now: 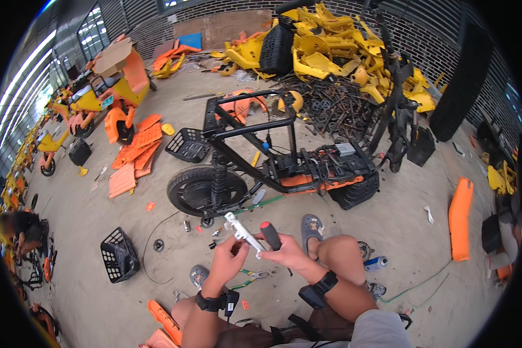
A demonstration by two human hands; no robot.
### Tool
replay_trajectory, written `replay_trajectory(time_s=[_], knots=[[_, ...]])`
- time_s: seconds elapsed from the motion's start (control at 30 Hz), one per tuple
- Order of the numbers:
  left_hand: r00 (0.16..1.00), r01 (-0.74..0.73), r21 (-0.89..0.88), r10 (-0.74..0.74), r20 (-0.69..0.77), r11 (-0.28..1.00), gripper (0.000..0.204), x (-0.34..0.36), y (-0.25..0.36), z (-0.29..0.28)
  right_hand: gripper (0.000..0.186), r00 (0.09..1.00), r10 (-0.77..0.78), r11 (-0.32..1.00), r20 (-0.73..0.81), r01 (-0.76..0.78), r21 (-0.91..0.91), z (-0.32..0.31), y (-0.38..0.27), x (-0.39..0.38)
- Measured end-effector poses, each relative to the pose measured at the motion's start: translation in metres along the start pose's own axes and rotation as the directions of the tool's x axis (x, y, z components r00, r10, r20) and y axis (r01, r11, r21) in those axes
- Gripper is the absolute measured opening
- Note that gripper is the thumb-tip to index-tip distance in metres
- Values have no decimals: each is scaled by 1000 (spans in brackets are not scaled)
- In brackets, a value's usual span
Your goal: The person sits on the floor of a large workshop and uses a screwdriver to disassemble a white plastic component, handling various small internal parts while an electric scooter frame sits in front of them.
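In front of my knees, my left hand (229,259) is closed on the lower part of a long silver metal part (243,233), which tilts up and to the left. What exactly this part is, I cannot make out. My right hand (289,253) grips a screwdriver (270,235) by its black handle with a red end, and its fingertips reach the lower end of the silver part. The screwdriver's tip is hard to see behind the hands. Beyond both hands stands a stripped scooter frame (252,136) with its rear wheel (206,190).
Pliers (254,275) lie on the floor below my hands. A black basket (119,255) is at left, a blue spray can (376,263) at right, near an orange panel (461,220). Yellow panels (325,46) are heaped at the back. A co-worker (26,232) crouches far left.
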State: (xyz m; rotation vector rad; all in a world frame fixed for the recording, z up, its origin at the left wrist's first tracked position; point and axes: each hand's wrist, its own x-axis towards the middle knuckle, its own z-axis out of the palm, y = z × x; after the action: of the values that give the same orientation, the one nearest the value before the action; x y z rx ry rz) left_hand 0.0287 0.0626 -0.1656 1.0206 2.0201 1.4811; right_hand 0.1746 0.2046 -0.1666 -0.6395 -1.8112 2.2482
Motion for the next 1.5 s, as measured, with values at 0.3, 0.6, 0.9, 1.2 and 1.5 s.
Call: replay_trajectory(time_s=[0.3, 0.6, 0.9, 1.2, 1.5], knots=[[997, 21, 178, -6, -82, 984, 16, 2, 3, 1, 43, 1000, 11, 1000, -3, -11, -24, 2, 4, 2], [894, -177, 18, 168, -414, 984, 10, 6, 4, -2, 29, 869, 103, 875, -484, 152, 459, -13, 12, 17], [831, -266, 93, 278, -481, 959, 20, 0, -8, -3, 33, 908, -211, 969, -361, 244, 47, -6, 16, 15], [798, -374, -273, 158, -581, 886, 13, -7, -9, 9, 42, 952, -117, 991, -283, 130, 30, -6, 12, 9], [769, -471, -100, 352, -534, 877, 21, -7, -5, 3, 61, 977, -167, 983, -131, 176, 56, -4, 16, 10]])
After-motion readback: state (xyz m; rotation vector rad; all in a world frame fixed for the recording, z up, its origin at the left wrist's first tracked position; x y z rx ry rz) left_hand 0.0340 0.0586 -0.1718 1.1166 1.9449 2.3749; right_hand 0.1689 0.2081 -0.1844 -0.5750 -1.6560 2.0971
